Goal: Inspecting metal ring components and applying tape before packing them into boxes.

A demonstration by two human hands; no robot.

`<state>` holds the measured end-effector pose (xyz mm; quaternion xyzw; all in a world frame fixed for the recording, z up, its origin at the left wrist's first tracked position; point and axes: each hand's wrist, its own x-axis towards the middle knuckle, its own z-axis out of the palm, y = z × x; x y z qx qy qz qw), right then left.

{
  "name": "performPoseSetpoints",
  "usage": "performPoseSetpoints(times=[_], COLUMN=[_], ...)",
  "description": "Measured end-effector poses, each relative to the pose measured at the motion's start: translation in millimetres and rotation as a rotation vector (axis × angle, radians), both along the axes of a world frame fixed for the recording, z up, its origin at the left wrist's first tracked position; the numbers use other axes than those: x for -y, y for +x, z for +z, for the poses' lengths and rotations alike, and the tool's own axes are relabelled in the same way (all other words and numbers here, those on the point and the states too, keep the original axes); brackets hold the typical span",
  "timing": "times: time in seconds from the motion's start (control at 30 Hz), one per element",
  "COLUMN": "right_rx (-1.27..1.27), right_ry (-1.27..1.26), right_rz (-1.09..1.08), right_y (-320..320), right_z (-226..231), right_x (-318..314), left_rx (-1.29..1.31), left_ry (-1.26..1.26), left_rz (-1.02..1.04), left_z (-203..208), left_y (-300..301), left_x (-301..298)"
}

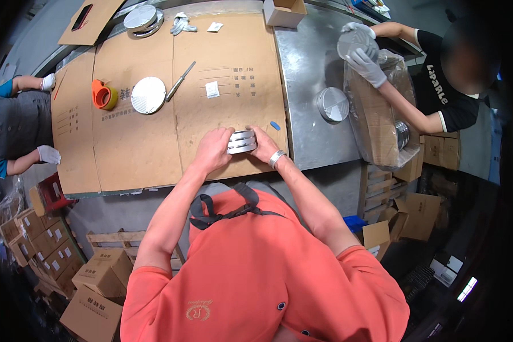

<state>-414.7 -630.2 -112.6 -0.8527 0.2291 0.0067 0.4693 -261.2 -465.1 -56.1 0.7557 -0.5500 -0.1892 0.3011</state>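
Note:
A short stack of round silvery metal discs (242, 142) stands on edge-side view at the cardboard's near edge, between my two hands. My left hand (214, 149) is closed on its left side, and my right hand (264, 146) grips it from the right, a pale band on that wrist. Beyond them a round ribbed metal disc (149, 96) lies flat on the cardboard. Beside that disc is a knife-like tool (181, 81) with a long slim handle. A small white paper slip (212, 89) lies farther right, and a small blue piece (275, 125) is near my right hand.
An orange tape dispenser (103, 96) sits left on the cardboard sheet (137, 148). Stacked discs (143, 20) and gloves (182, 24) lie at the back. On the right, a gloved co-worker (439, 85) holds a disc (357, 44) over a plastic-lined box (376, 114). Another gloved person (23, 122) stands left.

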Motion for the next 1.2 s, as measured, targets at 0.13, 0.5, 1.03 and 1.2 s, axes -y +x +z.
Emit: performPoseSetpoints(times=[0.13,0.5,1.03,1.2], right_rx=[-0.002,-0.225,-0.055,-0.062], right_ry=[-0.294,-0.404,0.464,0.408], right_rz=[-0.096,-0.342,-0.252,-0.229], right_y=[-28.3,-10.3,18.8,22.3], right_z=[-2.4,-33.8,61.3,64.6], right_x=[32.1,56.1,-23.0,-21.9], left_rx=[0.080,0.124,0.085,0.082], left_ry=[-0.108,0.000,-0.035,-0.080], left_rz=[0.037,0.074,0.137,0.134], left_z=[6.1,4.6,-4.4,-5.3], left_y=[3.6,4.9,0.4,1.6], left_x=[-5.1,0.2,2.2,2.6])
